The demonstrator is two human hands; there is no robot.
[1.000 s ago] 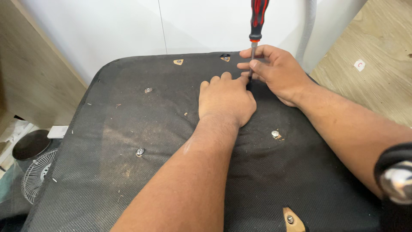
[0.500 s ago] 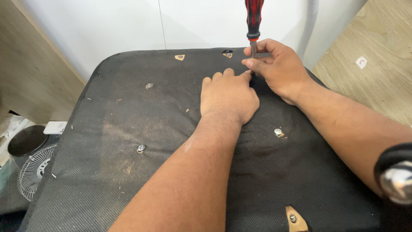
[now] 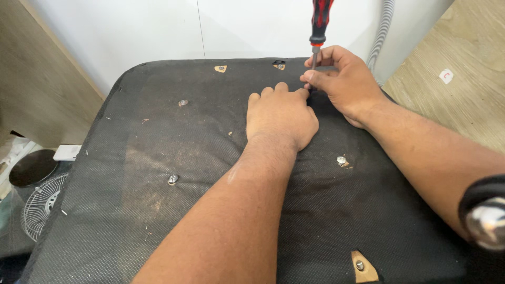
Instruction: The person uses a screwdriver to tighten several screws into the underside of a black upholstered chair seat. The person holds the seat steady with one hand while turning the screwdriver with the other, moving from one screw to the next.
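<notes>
A black fabric-covered panel (image 3: 158,158), the underside of a seat, fills the view. My left hand (image 3: 280,115) lies flat on it, fingers together and pressed down near the far edge. My right hand (image 3: 342,81) pinches the metal shaft of a red-and-black screwdriver (image 3: 319,26) that stands upright, its tip down on the panel just beyond my left fingertips. The tip itself is hidden by my fingers. Screw heads (image 3: 173,179) (image 3: 342,160) (image 3: 182,102) sit in the fabric around my hands.
Small wooden tabs (image 3: 363,266) (image 3: 221,68) (image 3: 280,66) poke through the fabric. A white wall and a grey ribbed hose (image 3: 382,29) stand behind the panel. A wire fan guard (image 3: 42,205) and a dark round lid (image 3: 31,168) lie at the left, wooden flooring (image 3: 463,79) at the right.
The screwdriver and both hands stay at the same spot on the panel; the view has shifted slightly and the handle leans a little differently.
</notes>
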